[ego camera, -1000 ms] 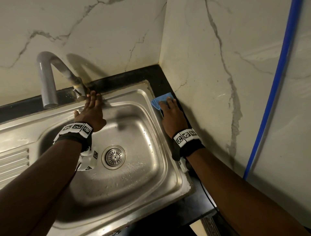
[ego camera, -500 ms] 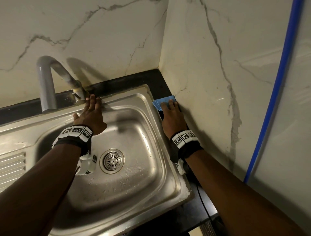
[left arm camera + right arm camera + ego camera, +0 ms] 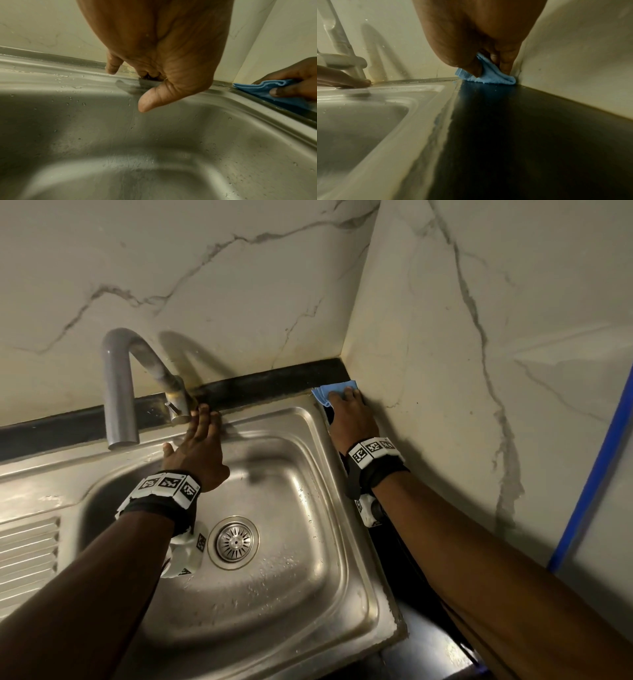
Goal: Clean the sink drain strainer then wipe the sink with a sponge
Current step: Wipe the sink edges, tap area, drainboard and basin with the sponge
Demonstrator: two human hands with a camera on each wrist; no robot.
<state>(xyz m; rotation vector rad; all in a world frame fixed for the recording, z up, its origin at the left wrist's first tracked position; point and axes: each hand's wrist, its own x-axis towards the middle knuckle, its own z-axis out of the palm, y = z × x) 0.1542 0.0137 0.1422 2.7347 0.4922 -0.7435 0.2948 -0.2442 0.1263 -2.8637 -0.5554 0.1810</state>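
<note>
1. My right grip [image 3: 352,419] presses a folded blue cloth [image 3: 334,393] flat on the black tabletop [image 3: 513,135], thumb and fingers pinching its folds, in the corner at 1 o'clock from the sink [image 3: 356,594].
2. My left grip [image 3: 197,451] lies flat, fingers straight, on the sink's back rim beside the tap [image 3: 118,392], holding nothing.
3. The strainer [image 3: 234,541] sits seated in the drain, mid-basin.
4. I judge the cloth soft, light, probably damp; the wet steel slippery. Hold the cloth across its folds.
5. No readable writing; the wristbands carry only coded markers.
</note>
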